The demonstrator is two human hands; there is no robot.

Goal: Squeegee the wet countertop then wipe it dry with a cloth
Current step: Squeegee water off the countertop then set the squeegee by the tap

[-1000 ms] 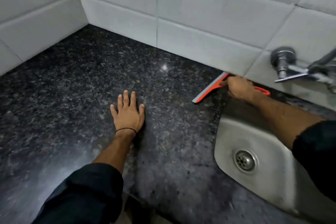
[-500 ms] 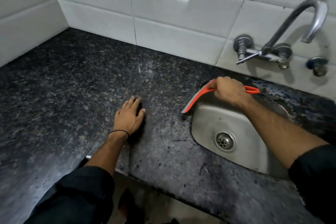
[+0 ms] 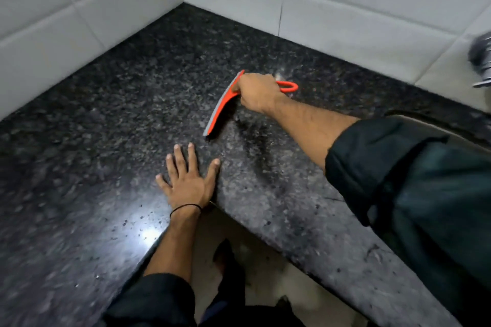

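Observation:
An orange squeegee [image 3: 221,107] with a grey rubber blade rests blade-down on the dark speckled granite countertop [image 3: 127,103], near its middle. My right hand [image 3: 256,91] is closed around the squeegee's handle, whose orange loop sticks out behind my fist. My left hand [image 3: 187,180] lies flat on the counter near the inner front edge, fingers spread, holding nothing. A black band circles that wrist. No cloth is in view.
White tiled walls [image 3: 345,8] meet in a corner behind the L-shaped counter. The steel sink's rim [image 3: 435,127] shows at the right, mostly behind my dark sleeve. A blurred tap fitting [image 3: 482,58] is at the right edge. Floor and my feet [image 3: 225,255] lie below.
My right hand has carried the squeegee from the sink's edge leftward onto the middle of the counter. My view has swung left and down. My left hand stays flat, fingers now spread wider.

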